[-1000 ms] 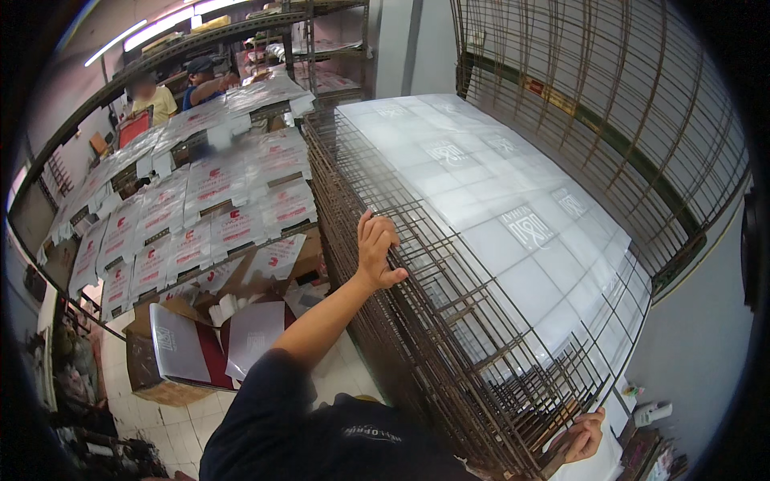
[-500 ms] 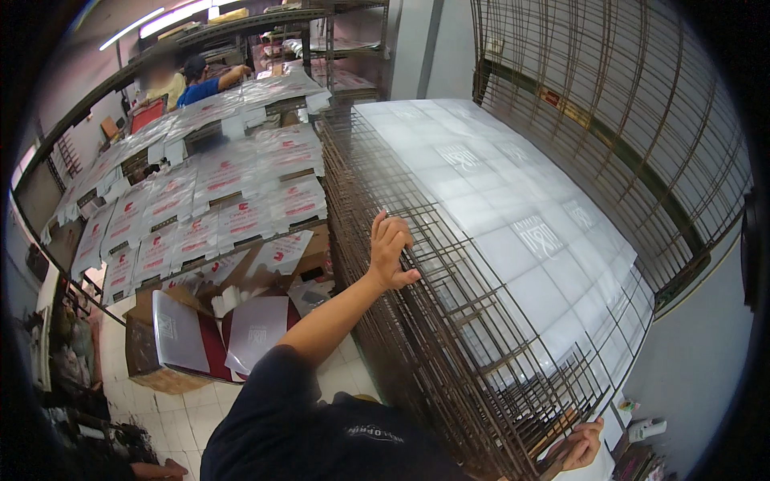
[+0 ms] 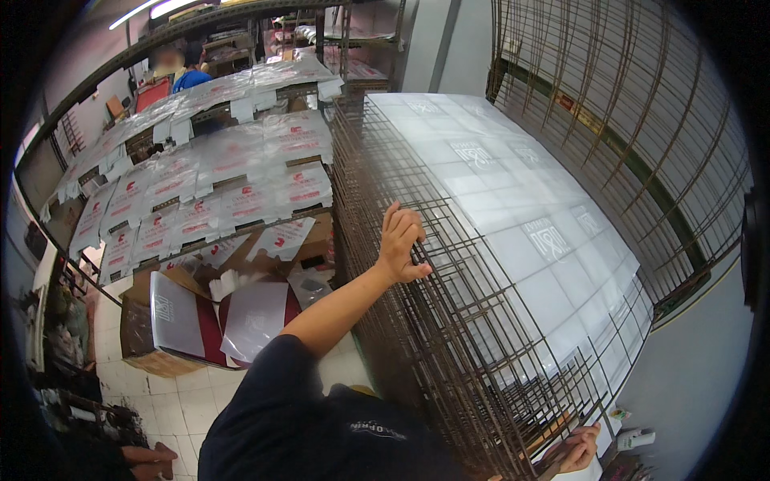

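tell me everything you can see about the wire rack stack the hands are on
The wire rack stack is a tall pile of dark, rusty-looking metal grid shelves set close above one another, standing on the tiled floor. Its top level carries large pale sheets with a printed emblem, laid side by side. The left hand grips the wires near the upper left edge; the right hand touches the near lower corner. More wire grids stand tilted behind it.

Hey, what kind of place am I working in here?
Probably a print shop's drying area: stacked wire drying racks under your left hand, printed white sheets laid on top, more printed sheets spread on neighbouring racks.
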Tool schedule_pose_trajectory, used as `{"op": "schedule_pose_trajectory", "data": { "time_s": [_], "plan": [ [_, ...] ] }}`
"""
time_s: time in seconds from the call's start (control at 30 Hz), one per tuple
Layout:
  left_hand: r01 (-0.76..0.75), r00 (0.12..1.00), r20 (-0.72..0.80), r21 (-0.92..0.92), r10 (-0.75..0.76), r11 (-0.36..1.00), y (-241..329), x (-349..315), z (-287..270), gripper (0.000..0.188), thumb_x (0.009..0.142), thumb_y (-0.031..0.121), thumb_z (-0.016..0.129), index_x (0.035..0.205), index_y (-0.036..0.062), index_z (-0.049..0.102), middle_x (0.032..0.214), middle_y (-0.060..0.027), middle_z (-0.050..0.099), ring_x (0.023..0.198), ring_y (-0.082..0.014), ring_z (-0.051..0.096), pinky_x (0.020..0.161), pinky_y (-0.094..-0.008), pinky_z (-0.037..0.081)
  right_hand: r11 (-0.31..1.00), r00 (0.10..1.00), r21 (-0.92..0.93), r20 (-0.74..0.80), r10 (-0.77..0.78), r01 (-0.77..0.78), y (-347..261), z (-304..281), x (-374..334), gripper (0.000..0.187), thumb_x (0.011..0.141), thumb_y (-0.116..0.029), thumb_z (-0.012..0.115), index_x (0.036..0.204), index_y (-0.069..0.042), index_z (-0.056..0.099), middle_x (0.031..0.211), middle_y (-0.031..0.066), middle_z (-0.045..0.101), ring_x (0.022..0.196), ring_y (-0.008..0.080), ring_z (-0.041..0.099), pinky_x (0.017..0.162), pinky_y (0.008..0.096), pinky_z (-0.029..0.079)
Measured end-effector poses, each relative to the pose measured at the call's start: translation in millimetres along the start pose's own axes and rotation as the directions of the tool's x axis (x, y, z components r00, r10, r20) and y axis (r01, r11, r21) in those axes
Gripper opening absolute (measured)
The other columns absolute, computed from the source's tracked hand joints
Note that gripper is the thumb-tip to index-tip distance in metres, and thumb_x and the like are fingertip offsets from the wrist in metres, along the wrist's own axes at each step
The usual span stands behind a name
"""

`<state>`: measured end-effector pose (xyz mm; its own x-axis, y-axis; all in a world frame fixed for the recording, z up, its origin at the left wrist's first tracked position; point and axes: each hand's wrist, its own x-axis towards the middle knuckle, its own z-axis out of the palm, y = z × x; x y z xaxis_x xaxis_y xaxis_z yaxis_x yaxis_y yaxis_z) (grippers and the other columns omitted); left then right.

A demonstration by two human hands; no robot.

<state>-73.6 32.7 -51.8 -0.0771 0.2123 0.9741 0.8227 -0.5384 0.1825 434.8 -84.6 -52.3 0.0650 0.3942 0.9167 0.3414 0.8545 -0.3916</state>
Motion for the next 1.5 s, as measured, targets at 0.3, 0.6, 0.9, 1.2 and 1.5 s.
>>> {"op": "schedule_pose_trajectory", "data": {
  "time_s": [0.3,0.6,0.9,1.2,1.5],
  "plan": [
    [-0.002,1.0,-0.005,0.006,0.002,1.0,-0.6,0.8,-1.5,0.067,0.083,0.075,0.038,0.075,0.0089,0.047,0.088,-0.0107,0.051,0.097,-0.0302,0.052,0.107,-0.0519,0.025,0.997,0.995,-0.049,0.083,0.062,-0.058,-14.3,-0.8,6.8,0.024,0.102,-0.023,0.042,0.107,-0.008,0.06,0.056,0.0013,0.043,0.073,0.0195,0.053,0.111,0.0533,0.022],
    [0.0,1.0,-0.013,0.006,0.0,1.0,-0.6,0.6,-0.8,0.067,0.083,0.075,0.039,0.075,0.0087,0.047,0.089,-0.011,0.052,0.097,-0.0303,0.053,0.108,-0.0519,0.025,0.999,0.996,-0.003,0.081,0.035,-0.035,-9.5,-1.8,3.4,0.026,0.102,-0.024,0.044,0.113,-0.008,0.061,0.055,0.0011,0.044,0.077,0.0198,0.054,0.111,0.051,0.024],
    [-0.008,1.0,-0.009,0.015,0.008,1.0,-1.2,0.4,-1.5,0.066,0.083,0.074,0.04,0.076,0.0089,0.047,0.091,-0.0113,0.053,0.099,-0.0308,0.053,0.108,-0.0522,0.024,0.999,0.996,-0.021,0.079,0.033,-0.031,-16.8,4.1,8.6,0.026,0.102,-0.023,0.043,0.113,-0.008,0.061,0.055,0.0008,0.043,0.074,0.0196,0.052,0.109,0.0498,0.026],
    [-0.006,1.0,-0.001,0.009,0.006,1.0,-1.0,0.5,-0.2,0.068,0.083,0.076,0.039,0.077,0.0089,0.048,0.092,-0.0111,0.053,0.1,-0.0312,0.053,0.108,-0.0518,0.024,1.0,0.999,-0.007,-0.031,0.025,-0.025,-16.4,12.3,6.7,0.025,0.101,-0.023,0.046,0.102,-0.005,0.063,0.053,0.0005,0.042,0.072,0.0196,0.053,0.108,0.0502,0.027],
    [-0.004,1.0,0.006,0.003,0.004,1.0,-3.9,-1.3,-1.9,0.068,0.082,0.076,0.04,0.077,0.0085,0.048,0.093,-0.0116,0.053,0.102,-0.0312,0.052,0.11,-0.0505,0.021,0.998,0.997,0.051,-0.064,0.051,-0.048,-19.7,19.7,7.4,0.022,0.099,-0.021,0.049,0.097,-0.004,0.062,0.054,0.0014,0.043,0.072,0.0197,0.052,0.108,0.0503,0.027]
  ]
}}
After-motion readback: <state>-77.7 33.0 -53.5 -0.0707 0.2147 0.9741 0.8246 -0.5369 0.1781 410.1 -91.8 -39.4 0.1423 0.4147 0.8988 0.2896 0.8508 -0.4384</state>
